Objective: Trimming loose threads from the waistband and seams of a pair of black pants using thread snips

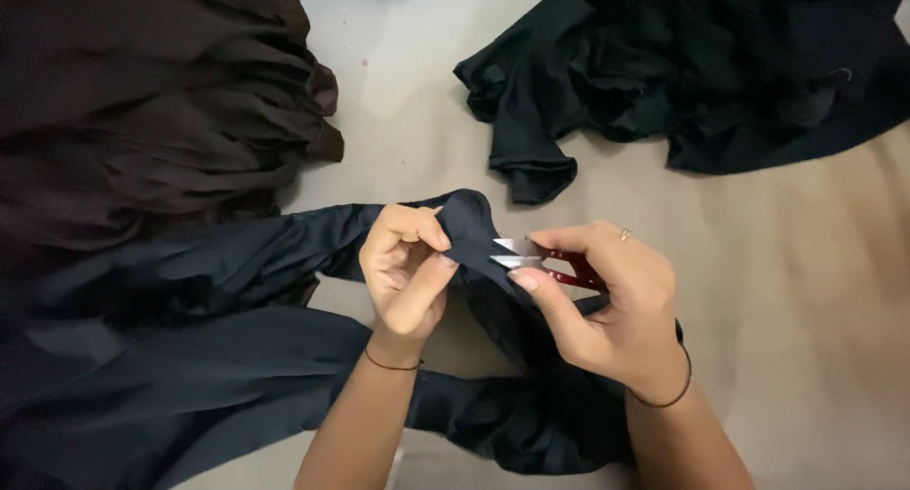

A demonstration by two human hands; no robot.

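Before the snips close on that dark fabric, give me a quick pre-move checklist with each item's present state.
1. Left hand pinches the dark navy garment at a raised fold: ok.
2. Right hand has a grip on the red-handled thread snips: ok.
3. Blades at the fold, slightly parted: ok.
4. Left fingertips away from the blade tips: not ok, very close.
5. Loose thread between the blades: cannot tell.

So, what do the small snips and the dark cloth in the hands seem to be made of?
Snips: blades look like bright bare metal, shiny grey; handles red, probably plastic or painted. Dark cloth: thin, soft woven or knit fabric, matte navy-black, folding loosely.
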